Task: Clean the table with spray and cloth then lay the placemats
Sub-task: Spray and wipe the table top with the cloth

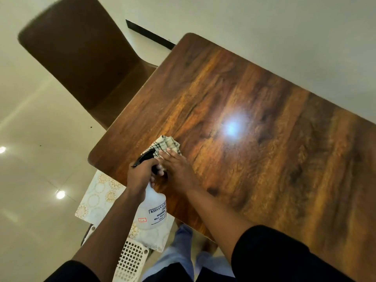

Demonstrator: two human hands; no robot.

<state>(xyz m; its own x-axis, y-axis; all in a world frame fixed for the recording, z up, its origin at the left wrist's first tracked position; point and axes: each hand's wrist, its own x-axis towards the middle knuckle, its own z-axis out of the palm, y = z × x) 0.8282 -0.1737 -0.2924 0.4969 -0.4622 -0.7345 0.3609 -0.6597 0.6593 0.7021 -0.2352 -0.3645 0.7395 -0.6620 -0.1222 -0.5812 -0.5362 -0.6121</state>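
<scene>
A glossy dark wooden table (254,110) fills the right of the head view. My left hand (142,174) grips the black trigger head of a translucent white spray bottle (153,212), held over the table's near left corner. My right hand (177,169) lies flat, fingers straight, pressing a striped folded cloth (165,143) onto the tabletop. White placemats with gold circle patterns (97,198) lie below the table's corner on something low.
A brown chair (81,55) stands at the table's far left side. A white lattice plastic basket (130,261) sits near my legs. Shiny cream floor tiles spread to the left; a pale wall runs along the table's far side.
</scene>
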